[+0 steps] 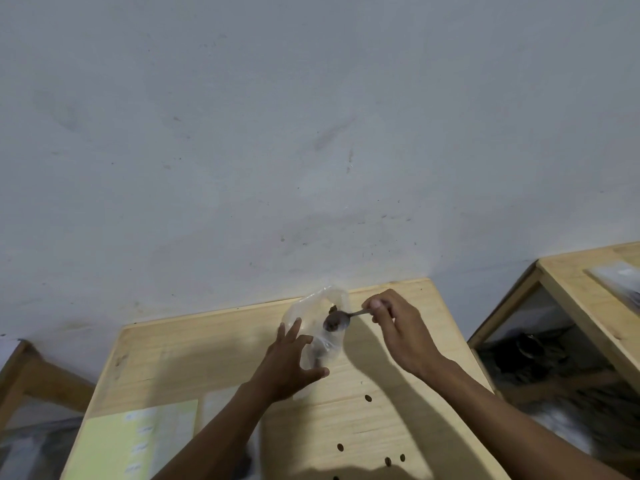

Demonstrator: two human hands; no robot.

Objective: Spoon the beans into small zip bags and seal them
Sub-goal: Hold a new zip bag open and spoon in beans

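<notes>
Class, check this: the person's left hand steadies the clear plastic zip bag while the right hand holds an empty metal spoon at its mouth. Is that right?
Not quite. The head view shows the metal spoon carrying dark beans, not empty. The left hand does steady the clear plastic zip bag, and the right hand holds the spoon.

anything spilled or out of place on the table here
Yes: several loose beans lie scattered on the wooden table, near the edge closest to the person and outside the bag. The spoon is at the bag's mouth.
</notes>
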